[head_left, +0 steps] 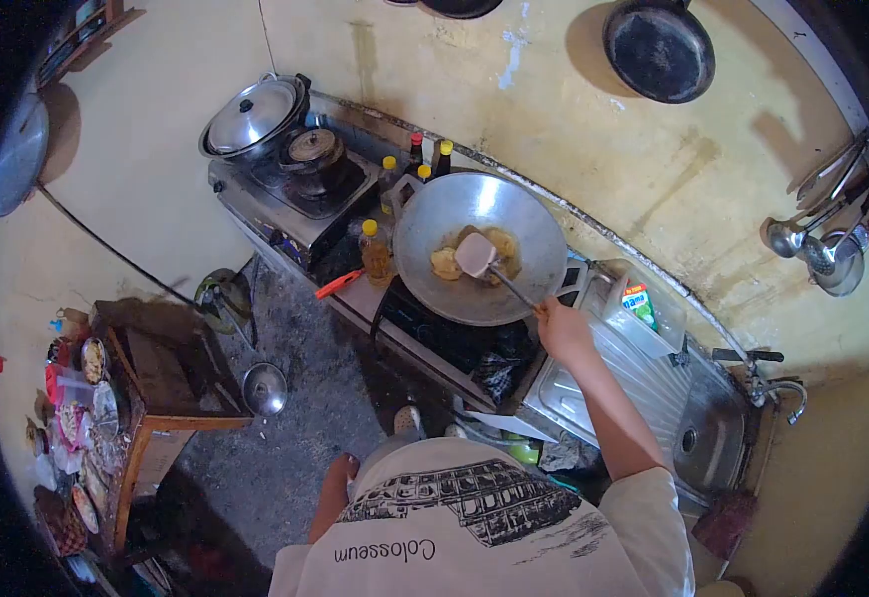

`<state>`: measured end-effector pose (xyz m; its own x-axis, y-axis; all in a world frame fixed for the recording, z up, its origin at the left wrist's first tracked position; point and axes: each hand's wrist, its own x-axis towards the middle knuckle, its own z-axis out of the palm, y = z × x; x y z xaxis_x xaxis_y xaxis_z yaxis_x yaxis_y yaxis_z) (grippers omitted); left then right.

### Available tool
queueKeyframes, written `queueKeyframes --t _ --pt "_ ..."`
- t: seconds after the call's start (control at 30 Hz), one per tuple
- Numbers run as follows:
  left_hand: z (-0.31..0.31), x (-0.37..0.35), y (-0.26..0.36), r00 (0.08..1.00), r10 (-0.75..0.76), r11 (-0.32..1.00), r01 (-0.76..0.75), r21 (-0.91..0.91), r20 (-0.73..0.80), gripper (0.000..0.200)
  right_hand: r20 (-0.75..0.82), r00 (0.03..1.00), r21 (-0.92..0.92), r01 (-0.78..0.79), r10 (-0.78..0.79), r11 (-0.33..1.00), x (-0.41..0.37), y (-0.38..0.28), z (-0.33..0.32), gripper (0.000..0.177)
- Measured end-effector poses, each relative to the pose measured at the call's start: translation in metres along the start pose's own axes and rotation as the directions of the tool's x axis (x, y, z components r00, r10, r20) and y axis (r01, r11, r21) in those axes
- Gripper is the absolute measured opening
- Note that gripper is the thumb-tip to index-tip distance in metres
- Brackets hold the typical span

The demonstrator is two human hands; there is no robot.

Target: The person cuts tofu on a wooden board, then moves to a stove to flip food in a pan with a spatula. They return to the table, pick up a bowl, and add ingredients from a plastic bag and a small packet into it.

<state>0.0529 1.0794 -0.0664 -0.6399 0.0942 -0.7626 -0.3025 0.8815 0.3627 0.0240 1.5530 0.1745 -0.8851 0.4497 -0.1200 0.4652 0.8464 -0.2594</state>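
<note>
One spatula (pixel 484 261) is in my right grip (pixel 561 328), which is wrapped round the upper end of the shaft. Its pale blade lies inside the wok (pixel 474 204), over pieces of food (pixel 444 264) at the bottom; from where I watch, I cannot tell whether it presses on them or hangs just above. My left grip (pixel 346 465) is low beside the shirt (pixel 434 572), and I cannot tell whether it holds anything.

I judge the spatula light and stiff, best held at the end, well back from the blade; oil could make it slippery. The food looks soft and likely to tear, so I would support each piece from below with the flat blade rather than pinch it. The wok is broad, probably awkward and perhaps hot; one of its side loops is near my right grip, and the loops are where I would take hold, with a cloth.

The wok sits over a black stove (pixel 429 323). A bottle (pixel 376 261) with a yellow cap stands just left of it on the desk (pixel 360 313), near a red tool (pixel 339 285). To the right are a tub (pixel 633 333) and the sink (pixel 718 418).
</note>
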Motion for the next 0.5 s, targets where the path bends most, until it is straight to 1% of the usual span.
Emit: queueKeyframes --t 0.07,0.1,0.2,0.23,0.3,0.37,0.4,0.43,0.47,0.5 --pt "0.016 0.027 -0.03 0.999 0.034 0.999 -0.033 -0.038 0.025 0.041 -0.004 1.0 0.055 -0.029 0.029 0.998 0.007 -0.002 0.007 0.025" --pt "0.022 0.042 -0.036 0.999 0.038 0.999 -0.038 0.006 0.018 0.041 -0.006 0.999 0.083 -0.044 0.044 0.996 0.01 -0.003 0.01 0.025" --pt "0.039 0.081 -0.054 0.998 0.044 0.981 -0.036 0.192 -0.036 0.042 -0.031 0.994 0.058 -0.105 0.107 0.993 0.016 -0.003 0.017 0.025" --pt "0.043 0.086 -0.055 0.998 0.048 0.973 -0.035 0.226 -0.049 0.042 -0.074 0.991 0.056 -0.104 0.108 0.993 0.017 -0.002 0.017 0.025" --pt "0.065 0.138 -0.099 0.982 0.18 0.938 -0.187 0.292 0.051 0.041 -0.156 0.982 0.053 -0.099 0.106 0.994 0.013 0.007 0.018 0.025" --pt "0.069 0.151 -0.108 0.972 0.215 0.923 -0.234 0.304 0.097 0.04 -0.21 0.973 0.036 -0.085 0.091 0.996 0.0 0.014 0.004 0.026" --pt "0.065 0.142 -0.099 0.978 0.188 0.935 -0.206 0.289 0.089 0.04 -0.238 0.968 0.026 -0.08 0.084 0.996 -0.007 0.02 -0.001 0.026" --pt "0.06 0.134 -0.09 0.983 0.162 0.945 -0.179 0.274 0.083 0.039 -0.307 0.951 0.004 -0.043 0.042 0.999 -0.013 0.032 0.001 0.027" --pt "0.049 0.111 -0.07 0.992 0.11 0.964 -0.123 0.236 0.066 0.039 -0.372 0.928 -0.019 -0.007 -0.001 1.0 -0.021 0.047 0.005 0.029" --pt "0.027 0.071 -0.034 0.997 0.057 0.978 -0.066 0.197 0.052 0.039 -0.435 0.899 -0.045 0.026 -0.043 0.999 -0.03 0.061 0.008 0.03"
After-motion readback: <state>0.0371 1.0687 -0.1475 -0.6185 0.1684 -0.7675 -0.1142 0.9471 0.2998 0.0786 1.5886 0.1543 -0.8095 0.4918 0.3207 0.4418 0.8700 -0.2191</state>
